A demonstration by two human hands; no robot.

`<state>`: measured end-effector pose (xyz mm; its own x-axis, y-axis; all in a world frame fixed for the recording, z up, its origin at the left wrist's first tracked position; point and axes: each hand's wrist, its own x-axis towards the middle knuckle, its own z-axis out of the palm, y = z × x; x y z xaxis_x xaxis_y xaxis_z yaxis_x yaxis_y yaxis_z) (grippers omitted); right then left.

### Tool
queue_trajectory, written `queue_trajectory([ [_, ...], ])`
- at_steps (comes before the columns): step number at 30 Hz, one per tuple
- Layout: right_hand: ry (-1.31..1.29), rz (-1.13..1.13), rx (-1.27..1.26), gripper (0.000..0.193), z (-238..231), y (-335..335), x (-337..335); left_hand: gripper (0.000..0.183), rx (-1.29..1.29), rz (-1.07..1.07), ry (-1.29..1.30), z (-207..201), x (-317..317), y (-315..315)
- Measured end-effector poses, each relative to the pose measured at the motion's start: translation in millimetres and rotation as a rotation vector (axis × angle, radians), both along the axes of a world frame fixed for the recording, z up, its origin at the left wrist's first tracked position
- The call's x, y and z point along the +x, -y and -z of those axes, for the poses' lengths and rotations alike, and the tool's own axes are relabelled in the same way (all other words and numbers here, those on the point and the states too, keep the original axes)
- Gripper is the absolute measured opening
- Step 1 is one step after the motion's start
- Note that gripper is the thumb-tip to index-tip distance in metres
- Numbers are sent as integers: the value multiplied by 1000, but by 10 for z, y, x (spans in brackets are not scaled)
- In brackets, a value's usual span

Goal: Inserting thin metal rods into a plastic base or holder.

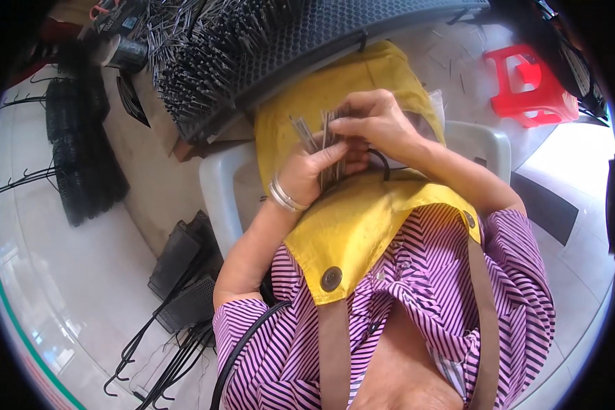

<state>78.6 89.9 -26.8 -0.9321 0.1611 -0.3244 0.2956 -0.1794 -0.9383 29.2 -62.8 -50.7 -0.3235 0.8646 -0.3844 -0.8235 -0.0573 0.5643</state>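
My left hand (313, 165), with a bangle at its wrist, is closed around a bundle of thin metal rods (303, 131) over my lap. The rods stick up past the fingers in two loose groups, and some ends show below the palm. From the right, my right hand (379, 121) meets the upper part of the bundle, thumb and fingertips pinched on rods there. How many it grips is hidden. Just beyond both hands lies the yellow apron (383, 72) over my lap. A dark perforated tray (307, 51) stands in front, its left part crowded with similar thin rods (205, 75).
A red plastic stool (533, 89) stands at the far right. Dark mesh panels with hooked wires (85, 143) lie on the left floor, with more black panels (184, 256) lower down. The pale chair arms (219, 198) flank me. A metal can (126, 52) sits left of the tray.
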Motion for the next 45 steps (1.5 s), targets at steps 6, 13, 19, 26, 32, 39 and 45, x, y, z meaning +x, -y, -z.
queue_trajectory([
  [6, -40, 107, 63, 11, 15, -121, 40, 28, -92, -97, -9, -28, 36, -1],
  [13, -50, 63, -88, 17, -41, -166, 103, 20, -183, -57, -154, -96, 68, 14],
  [19, 12, -3, -217, 16, -2, -282, 90, 21, -204, -61, -169, -119, 77, 6],
  [26, -240, 214, -300, 17, -311, -811, -366, 23, -127, -166, -63, -51, 42, 23],
  [32, -403, 510, -128, 19, -125, -1100, -921, 25, -91, -155, -25, -21, 46, 1],
  [39, -400, 530, 49, 9, -251, -1068, -1098, 25, -69, -159, 40, 31, 8, 28],
  [45, -535, 471, 98, 7, -183, -1099, -1221, 26, -67, -162, 59, 43, 1, 30],
])
